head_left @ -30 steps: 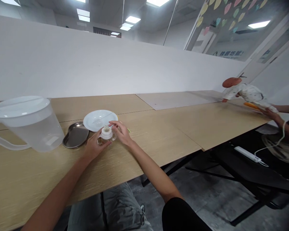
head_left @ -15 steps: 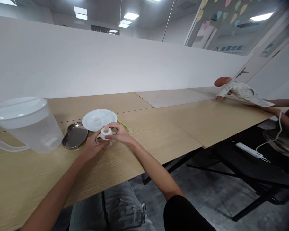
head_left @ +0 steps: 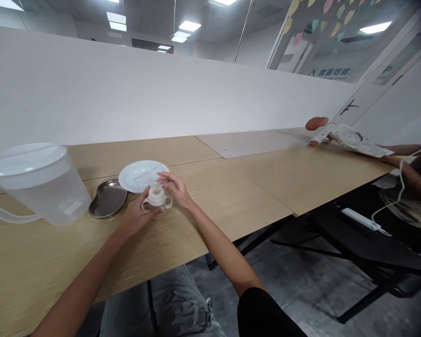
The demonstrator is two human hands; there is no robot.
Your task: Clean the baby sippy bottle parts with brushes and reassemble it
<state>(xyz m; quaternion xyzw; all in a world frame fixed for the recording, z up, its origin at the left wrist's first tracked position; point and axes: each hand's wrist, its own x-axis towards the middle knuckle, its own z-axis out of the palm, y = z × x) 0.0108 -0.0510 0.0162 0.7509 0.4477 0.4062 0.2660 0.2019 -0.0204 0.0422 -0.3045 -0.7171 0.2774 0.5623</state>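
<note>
Fingers of the left hand were curled closely around the lower part of a clear baby bottle, their tips pressed against its near side. The right hand was open above and beside the bottle, its fingers spread apart and arched towards the silicone teat; whether they touched it could not be told. The bottle stood upright, or nearly so, with its long axis rising from the base through a white collar to the teat, which pointed up. Its two side handles stuck out left and right. It sat over the wood-grain table, just in front of a white plate and right of a steel kidney dish; whether its base rested on the table was unclear.

With only one hand gripping it, the bottle looked the likeliest thing to go wrong: a loosened grip or a knock from the right hand could tip it towards the plate. Fingers brushing the teat could also soil it. Further left stood a lidded plastic pitcher. Far along the table, a co-worker's hand lay by a baby doll in a printed sleepsuit.
</note>
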